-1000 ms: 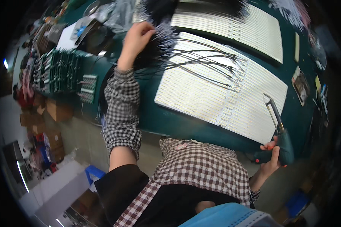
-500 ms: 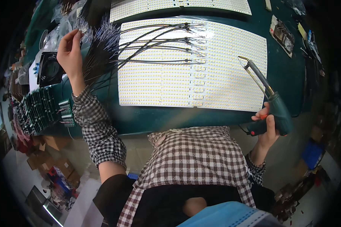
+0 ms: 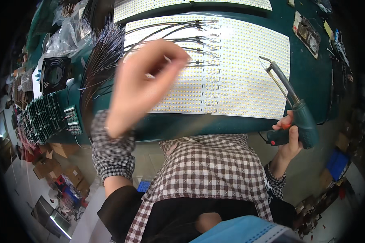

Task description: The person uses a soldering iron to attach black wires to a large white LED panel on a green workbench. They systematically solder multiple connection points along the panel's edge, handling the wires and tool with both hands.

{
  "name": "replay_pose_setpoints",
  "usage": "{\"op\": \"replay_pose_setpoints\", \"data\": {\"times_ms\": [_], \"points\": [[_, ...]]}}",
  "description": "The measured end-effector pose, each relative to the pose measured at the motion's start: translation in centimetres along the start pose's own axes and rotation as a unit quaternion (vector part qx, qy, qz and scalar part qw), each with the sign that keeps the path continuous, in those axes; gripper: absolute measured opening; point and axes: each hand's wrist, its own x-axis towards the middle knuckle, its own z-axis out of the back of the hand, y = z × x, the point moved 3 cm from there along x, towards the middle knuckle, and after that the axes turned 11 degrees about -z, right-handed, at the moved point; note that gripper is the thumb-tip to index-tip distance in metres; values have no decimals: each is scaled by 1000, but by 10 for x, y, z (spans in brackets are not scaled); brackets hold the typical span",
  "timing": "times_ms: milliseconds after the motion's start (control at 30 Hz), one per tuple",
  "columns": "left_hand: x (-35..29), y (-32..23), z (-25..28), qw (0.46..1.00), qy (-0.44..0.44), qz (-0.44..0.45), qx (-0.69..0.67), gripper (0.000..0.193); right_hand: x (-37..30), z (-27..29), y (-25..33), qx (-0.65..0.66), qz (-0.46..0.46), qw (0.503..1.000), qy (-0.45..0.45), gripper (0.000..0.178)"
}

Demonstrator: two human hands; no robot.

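Note:
My right hand (image 3: 288,141) is wrapped round the dark green pistol grip of a soldering gun (image 3: 304,125), a finger by its red trigger. The gun's bent tip and thin brass-coloured feed tube point up and left over the right half of a white LED panel (image 3: 251,81). Blurred by motion, my left hand (image 3: 144,81) is above the panel's left part, thumb and forefinger pinched together. What they hold, if anything, is lost in the blur. Several black cable leads (image 3: 178,27) lie across the panel's upper left, their stripped ends by the central column of pads.
Left of the panel lies a thick bundle of dark wires (image 3: 103,60) with pale tips. Farther left are a black fan (image 3: 54,75) and stacked green circuit boards (image 3: 42,119). Another LED panel (image 3: 158,9) lies behind. A flat packet (image 3: 307,34) rests at the back right.
My left hand has swung right and toward me, from beside the wire bundle to over the panel. The soldering gun has shifted only slightly in the picture.

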Motion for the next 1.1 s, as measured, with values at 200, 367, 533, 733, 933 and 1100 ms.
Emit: {"op": "replay_pose_setpoints", "data": {"times_ms": [200,367,533,733,933,1100], "points": [[-15,42,-67,996,26,44,77,9,-1,-4,-3,-23,-4,999,32,50],[-9,45,-71,995,24,35,87,8,-5,-9,-2,-39,-22,999,-3,52],[-4,44,-73,997,23,42,54,9,-8,-13,-3,-32,-27,999,11,53],[0,49,-74,994,42,31,91,8,-12,-8,-4,-37,-51,998,13,51],[4,46,-74,997,35,17,64,8,-15,-9,-3,-46,-75,996,18,55],[6,42,-72,998,34,15,44,8,-15,-11,-3,-54,-83,995,22,55]]}}
